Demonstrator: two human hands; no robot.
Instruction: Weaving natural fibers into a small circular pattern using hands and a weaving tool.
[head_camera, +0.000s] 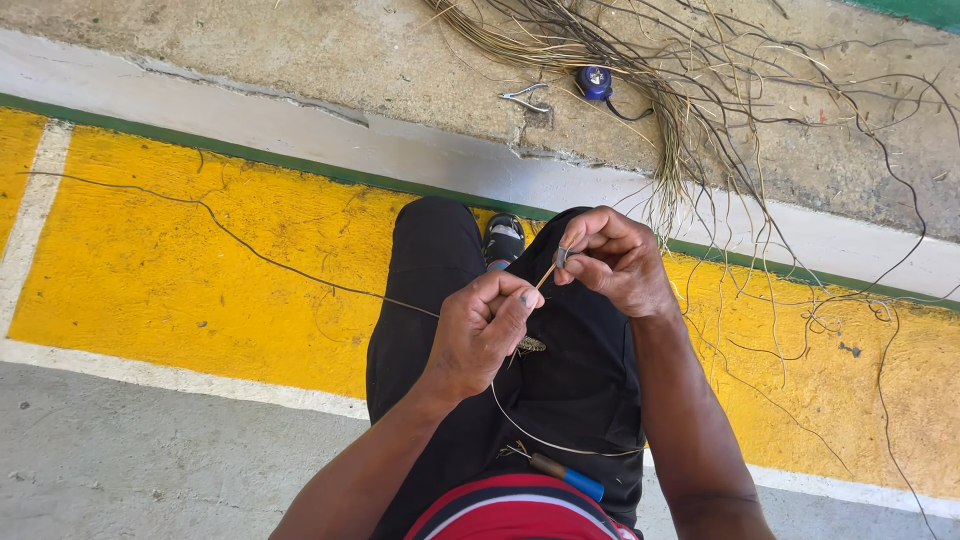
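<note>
Two pinches: my left hand and right hand grip the strand; I'd keep it taut.

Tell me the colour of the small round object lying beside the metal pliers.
Blue small round object, clearest in the head view.

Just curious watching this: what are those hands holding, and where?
Both hands, left hand and right hand, pinch a thin fibre strip near its upper end.
</note>
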